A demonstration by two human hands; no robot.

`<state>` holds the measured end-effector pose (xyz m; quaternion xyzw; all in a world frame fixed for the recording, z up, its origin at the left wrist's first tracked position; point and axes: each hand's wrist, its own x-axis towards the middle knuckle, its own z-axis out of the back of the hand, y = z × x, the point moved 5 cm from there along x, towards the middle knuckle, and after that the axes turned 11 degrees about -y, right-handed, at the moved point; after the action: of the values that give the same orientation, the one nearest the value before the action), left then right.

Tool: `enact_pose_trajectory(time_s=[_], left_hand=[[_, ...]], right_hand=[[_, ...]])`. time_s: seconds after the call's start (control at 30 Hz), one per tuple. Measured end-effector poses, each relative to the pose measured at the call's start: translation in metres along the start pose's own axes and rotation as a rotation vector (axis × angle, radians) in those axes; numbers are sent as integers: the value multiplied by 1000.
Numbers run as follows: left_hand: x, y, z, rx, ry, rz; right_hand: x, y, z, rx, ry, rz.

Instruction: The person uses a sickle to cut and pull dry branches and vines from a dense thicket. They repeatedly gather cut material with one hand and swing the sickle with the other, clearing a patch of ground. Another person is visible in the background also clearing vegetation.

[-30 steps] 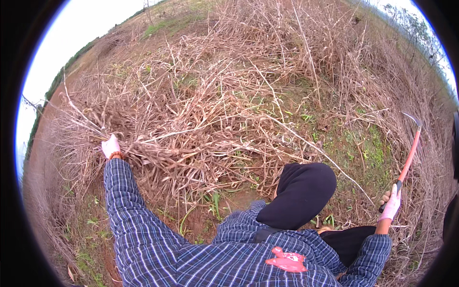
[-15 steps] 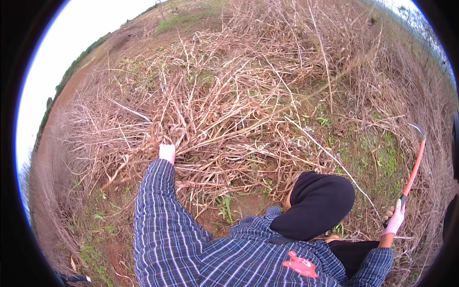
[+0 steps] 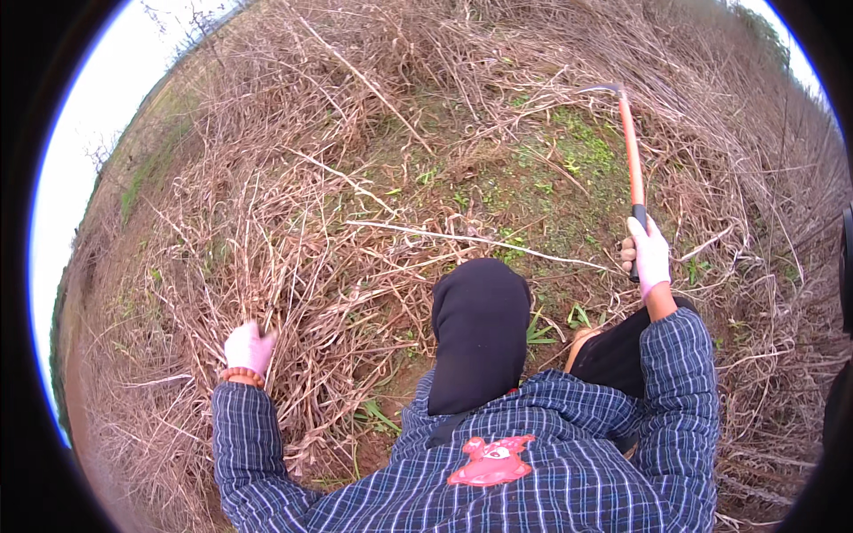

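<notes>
My right hand (image 3: pixel 648 253), in a pale pink glove, is closed round the black grip of a sickle (image 3: pixel 630 142). Its orange shaft points away from me, and the thin curved blade at the far end bends left over the ground. On the left, my gloved left hand (image 3: pixel 249 348) is closed on dry grass (image 3: pixel 258 289), whose brown stalks fan out beyond the fingers. The fingertips are partly hidden among the stems. An orange-brown band circles that wrist.
My bent knee in black cloth (image 3: pixel 480 333) juts up between my arms. One long pale stalk (image 3: pixel 480 238) lies across the ground beyond it. Low green weeds (image 3: pixel 577 155) grow on the bare soil near the blade. Tall dry brush (image 3: pixel 755 133) stands at the right.
The view has turned toward the right. My right hand has raised the sickle forward, away from my body. My left hand, with the dry grass, now sits lower and farther left in view.
</notes>
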<state>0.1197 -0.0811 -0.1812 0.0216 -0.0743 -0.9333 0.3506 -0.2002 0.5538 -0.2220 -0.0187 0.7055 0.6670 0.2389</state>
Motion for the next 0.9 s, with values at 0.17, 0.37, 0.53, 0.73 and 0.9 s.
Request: enact_pose_trajectory(time_s=[0.17, 0.37, 0.53, 0.73, 0.9], left_hand=[[-10, -251, 111, -497, -489, -904], [15, -380, 43, -373, 7, -1261], [131, -245, 9, -313, -353, -673], [133, 149, -14, 327, -246, 232], [24, 285, -21, 524, -15, 440]], right_hand=[[-16, 4, -15, -38, 42, -10], [-31, 20, -27, -19, 160, 14], [-38, 45, -17, 185, 129, 119], [-42, 71, 16, 283, -34, 325], [-37, 66, 29, 347, -37, 289]])
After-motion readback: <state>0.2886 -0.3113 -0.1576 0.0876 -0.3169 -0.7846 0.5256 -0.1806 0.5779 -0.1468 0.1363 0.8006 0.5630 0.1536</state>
